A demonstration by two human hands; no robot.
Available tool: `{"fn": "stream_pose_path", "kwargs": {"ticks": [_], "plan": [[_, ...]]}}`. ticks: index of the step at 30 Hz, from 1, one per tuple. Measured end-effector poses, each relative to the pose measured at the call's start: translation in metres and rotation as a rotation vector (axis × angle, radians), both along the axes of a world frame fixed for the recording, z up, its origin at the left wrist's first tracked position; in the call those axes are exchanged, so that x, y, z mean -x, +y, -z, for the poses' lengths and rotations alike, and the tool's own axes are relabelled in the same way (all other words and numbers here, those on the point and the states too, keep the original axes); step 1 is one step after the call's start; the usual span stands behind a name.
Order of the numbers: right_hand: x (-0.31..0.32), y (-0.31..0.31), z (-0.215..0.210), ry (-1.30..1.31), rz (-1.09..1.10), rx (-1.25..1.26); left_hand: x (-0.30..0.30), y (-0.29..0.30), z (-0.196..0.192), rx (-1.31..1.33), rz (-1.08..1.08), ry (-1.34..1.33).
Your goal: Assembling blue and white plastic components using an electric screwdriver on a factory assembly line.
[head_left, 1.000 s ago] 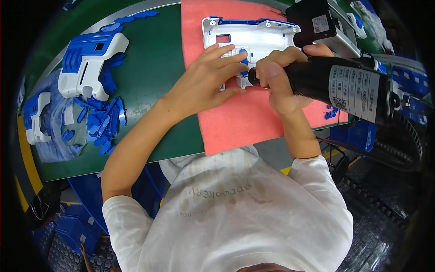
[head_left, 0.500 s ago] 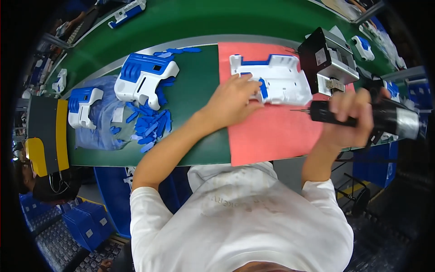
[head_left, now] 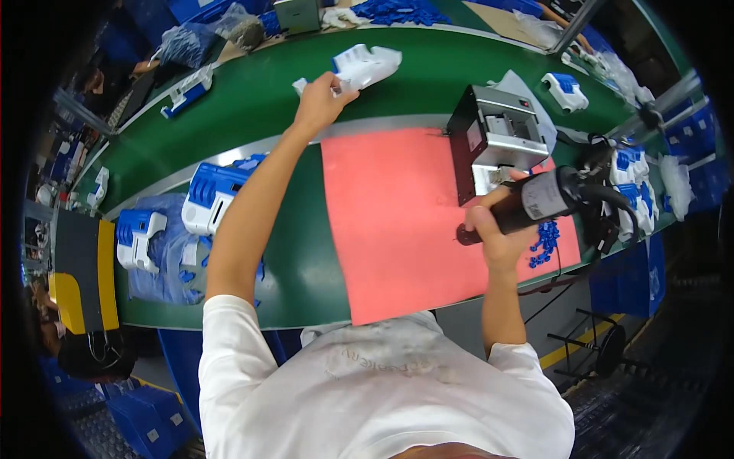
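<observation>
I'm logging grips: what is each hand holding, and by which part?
Left hand: the white housing, by its near edge. Right hand: the black power screwdriver, around its front half.

A blue bin [head_left: 147, 424] sits at lower left, a black-and-yellow panel [head_left: 82, 264] at left, a grey box [head_left: 299, 15] at top

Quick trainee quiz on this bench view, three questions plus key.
1. Which hand holds the black power screwdriver?
2. True or false: the small blue pieces lie toward the right side of the pink mat.
3. Fill in: the left hand grips a white shell beyond the mat, over the ____ work surface.

Key: 1. The right hand. 2. True. 3. Green.
</observation>
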State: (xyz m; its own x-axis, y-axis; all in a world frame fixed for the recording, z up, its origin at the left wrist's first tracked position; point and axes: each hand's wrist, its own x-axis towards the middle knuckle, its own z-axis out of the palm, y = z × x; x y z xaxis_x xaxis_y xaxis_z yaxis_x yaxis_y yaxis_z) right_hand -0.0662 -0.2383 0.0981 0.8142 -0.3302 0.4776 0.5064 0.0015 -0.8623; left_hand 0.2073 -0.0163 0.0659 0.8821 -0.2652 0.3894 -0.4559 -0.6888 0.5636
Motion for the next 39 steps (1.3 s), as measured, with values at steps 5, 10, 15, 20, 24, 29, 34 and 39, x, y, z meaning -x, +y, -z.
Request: {"fn": "stream_pose_path", "kwargs": {"ticks": [5, 10, 15, 20, 24, 29, 34, 39], "plan": [[-0.017, 0.011, 0.016, 0.006, -0.038, 0.034, -0.045, 0.022, 0.047, -0.185, -0.069, -0.219], [-0.012, -0.014, 0.054, 0.079, 0.181, 0.006, 0.050, 0.072, -0.015, -0.479, -0.044, 0.013], [-0.014, -0.032, 0.056, -0.301, 0.322, 0.217, 0.172, 0.159, -0.012, -0.665, -0.260, 0.102], [-0.031, -0.026, 0.063, -0.321, 0.405, 0.063, 0.174, 0.168, 0.027, -0.774, -0.386, -0.107], [-0.019, -0.036, 0.058, -0.346, 0.440, 0.063, 0.170, 0.183, 0.037, -0.780, -0.370, -0.153], [0.009, -0.070, 0.068, -0.170, 0.553, 0.124, 0.195, 0.182, 0.011, -0.679, -0.403, -0.307], [0.042, -0.116, 0.075, 0.359, 0.622, 0.641, 0.242, 0.141, -0.050, -0.033, -0.261, -0.227], [0.044, -0.143, 0.085, 0.528, 0.623, 1.224, 0.237, 0.116, -0.032, 0.805, -0.062, 0.199]]}}
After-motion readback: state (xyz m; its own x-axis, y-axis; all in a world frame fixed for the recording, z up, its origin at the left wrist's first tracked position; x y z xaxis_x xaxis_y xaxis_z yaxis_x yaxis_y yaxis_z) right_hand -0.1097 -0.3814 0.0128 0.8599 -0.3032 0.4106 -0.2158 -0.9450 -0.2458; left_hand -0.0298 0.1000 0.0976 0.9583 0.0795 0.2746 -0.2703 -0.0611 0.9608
